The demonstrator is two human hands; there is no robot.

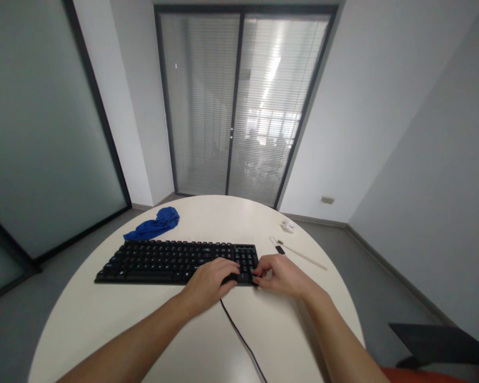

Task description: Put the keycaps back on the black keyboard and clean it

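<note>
A black full-size keyboard [159, 263] lies flat on the round table. Over its right part rests my left hand [213, 279], fingers bent across the keys beside the number pad and thumb along the near edge. My right hand [277, 274] is at the keyboard's near right corner, its thumb and fingertips drawn together in a pinch against the last number-pad keys. Whatever sits between those fingertips is hidden. From beneath my left hand a black cable [239, 332] runs toward me across the table.
Behind the keyboard's left half lies a crumpled blue cloth [155, 223]. A thin stick-like brush [303, 255], a small black-tipped item [279, 249] and a small white object [287, 227] lie at the right. The cream table [191, 340] has a curved edge; a dark chair [443, 343] stands right.
</note>
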